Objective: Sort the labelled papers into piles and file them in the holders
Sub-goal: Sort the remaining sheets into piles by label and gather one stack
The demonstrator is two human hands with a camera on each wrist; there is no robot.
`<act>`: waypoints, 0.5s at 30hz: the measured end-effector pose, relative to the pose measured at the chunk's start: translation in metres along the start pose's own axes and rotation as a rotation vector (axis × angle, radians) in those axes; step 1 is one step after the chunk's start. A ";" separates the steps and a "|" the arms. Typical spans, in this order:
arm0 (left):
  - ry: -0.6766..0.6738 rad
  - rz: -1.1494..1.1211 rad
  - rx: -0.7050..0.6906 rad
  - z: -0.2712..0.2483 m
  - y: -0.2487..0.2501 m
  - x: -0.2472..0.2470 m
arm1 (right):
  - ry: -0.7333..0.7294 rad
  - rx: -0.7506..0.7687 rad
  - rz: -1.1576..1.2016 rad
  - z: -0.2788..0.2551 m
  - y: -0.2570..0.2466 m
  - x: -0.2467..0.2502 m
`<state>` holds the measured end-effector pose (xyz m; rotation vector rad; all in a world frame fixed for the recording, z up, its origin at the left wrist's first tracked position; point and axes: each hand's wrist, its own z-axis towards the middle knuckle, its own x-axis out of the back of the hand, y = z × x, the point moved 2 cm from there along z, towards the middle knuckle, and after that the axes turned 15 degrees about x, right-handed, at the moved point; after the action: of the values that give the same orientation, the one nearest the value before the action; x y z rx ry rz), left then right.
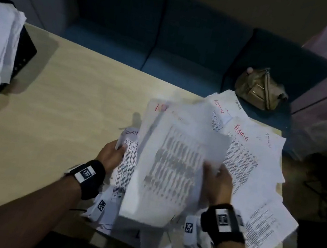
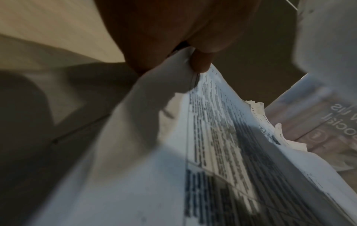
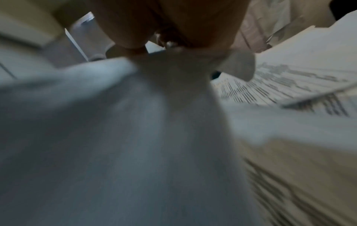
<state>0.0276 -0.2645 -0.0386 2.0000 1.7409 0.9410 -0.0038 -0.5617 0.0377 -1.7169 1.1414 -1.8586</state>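
My right hand (image 1: 218, 184) pinches a limp printed sheet (image 1: 175, 165) beside the Admin pile (image 1: 248, 156), left hand (image 1: 112, 154) gripping crumpled pages (image 1: 128, 161).

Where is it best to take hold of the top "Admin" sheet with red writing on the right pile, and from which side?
Probably its near right edge, from the right: the red-lettered Admin sheet lies flat, its left part covered by the sheet in the right hand.

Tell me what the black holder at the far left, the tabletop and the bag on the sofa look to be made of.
Black holder: probably painted metal, matte; its thin flat wall has punched holes.
Tabletop: pale wood-look surface, likely laminate; faint even grain, low sheen.
Bag: olive-tan, soft and slumped with creases, a slight shine and pale metal fittings; leather, imitation leather or coated fabric, cannot tell which.
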 end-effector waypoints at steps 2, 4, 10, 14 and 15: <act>-0.015 -0.009 0.016 -0.004 0.002 0.001 | -0.132 -0.039 -0.091 -0.011 0.015 -0.027; -0.048 -0.098 0.028 -0.014 0.007 0.001 | -0.222 -0.065 -0.140 -0.021 0.024 -0.050; -0.150 -0.155 -0.105 -0.028 0.015 -0.005 | -0.269 -0.045 -0.216 -0.016 0.021 -0.071; -0.030 0.084 -0.180 -0.016 0.011 -0.006 | -0.321 0.021 -0.339 -0.007 0.015 -0.072; -0.017 0.099 -0.184 -0.013 0.010 -0.006 | -0.303 0.057 -0.397 -0.003 0.014 -0.072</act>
<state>0.0267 -0.2746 -0.0241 1.9833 1.4996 1.0709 0.0037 -0.5166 -0.0195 -2.2214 0.6596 -1.7303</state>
